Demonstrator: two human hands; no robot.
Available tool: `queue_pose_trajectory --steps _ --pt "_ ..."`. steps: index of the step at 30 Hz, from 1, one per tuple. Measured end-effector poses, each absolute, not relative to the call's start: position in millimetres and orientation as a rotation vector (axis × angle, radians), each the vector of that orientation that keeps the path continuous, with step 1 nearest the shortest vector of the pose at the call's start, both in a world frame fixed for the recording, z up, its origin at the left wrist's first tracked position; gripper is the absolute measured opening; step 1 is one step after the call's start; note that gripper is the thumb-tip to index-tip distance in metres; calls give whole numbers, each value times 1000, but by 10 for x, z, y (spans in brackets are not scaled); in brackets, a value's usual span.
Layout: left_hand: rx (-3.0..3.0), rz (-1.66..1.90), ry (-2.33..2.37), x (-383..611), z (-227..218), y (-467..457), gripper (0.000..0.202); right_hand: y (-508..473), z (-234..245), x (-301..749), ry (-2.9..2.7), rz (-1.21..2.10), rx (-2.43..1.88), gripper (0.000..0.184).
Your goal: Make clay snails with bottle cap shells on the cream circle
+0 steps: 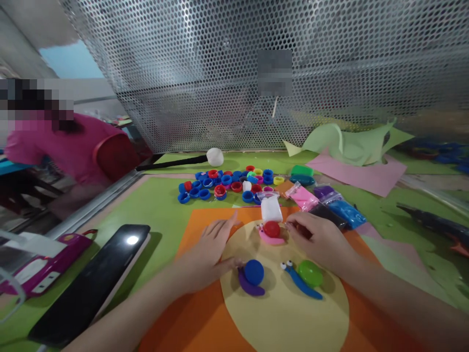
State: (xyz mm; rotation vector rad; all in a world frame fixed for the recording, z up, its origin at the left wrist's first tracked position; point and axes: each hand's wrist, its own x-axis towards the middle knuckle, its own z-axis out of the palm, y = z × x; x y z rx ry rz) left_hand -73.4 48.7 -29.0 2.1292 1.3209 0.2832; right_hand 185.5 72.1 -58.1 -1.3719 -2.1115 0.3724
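My left hand [216, 244] lies over the left side of a yellow paper circle [286, 322], its fingers apart and its thumb by the eyeless end of a purple clay snail [252, 290] with a blue bottle cap as shell. To the right lies a blue clay snail [302, 283] with googly eyes and a green cap. A pink clay snail [270, 238] with a red cap sits above them. Beside it my right hand [318, 234] has its fingers curled and the tips pinched; whatever they hold, if anything, is hidden. A white clay packet [271, 209] stands behind the pink snail.
Orange paper [201, 313] lies under the circle. Several bottle caps [220, 191] are piled behind, with clay packets [346, 213] to their right. A black phone-like device [91, 283] lies left. Dark pliers [432, 225] lie right. Perforated metal [220, 88] stands behind; a person [69, 151] sits left.
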Motion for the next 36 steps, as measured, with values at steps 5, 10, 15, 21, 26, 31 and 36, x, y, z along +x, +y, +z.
queue_pose_trajectory --steps 5,10,15,21,26,31,36 --pt "2311 660 1301 -760 -267 483 51 711 -492 1871 -2110 333 -1327 14" --pt "2871 1196 1082 -645 -182 383 44 473 -242 1664 -1995 594 -1157 10" --pt "2974 1344 525 -487 -65 195 23 177 -171 1450 -1976 945 -1094 9" --pt "2828 1414 478 -418 -149 126 26 115 -155 1429 -2078 931 -1012 13" --pt "2711 1442 572 -382 -158 112 22 104 -155 1423 -2114 852 -1083 26" --pt "2624 1328 556 -422 -136 94 32 74 -76 1494 -2127 907 -910 33" --pt "2450 1250 756 -482 -162 117 31 275 -107 1639 -1916 912 -970 47"
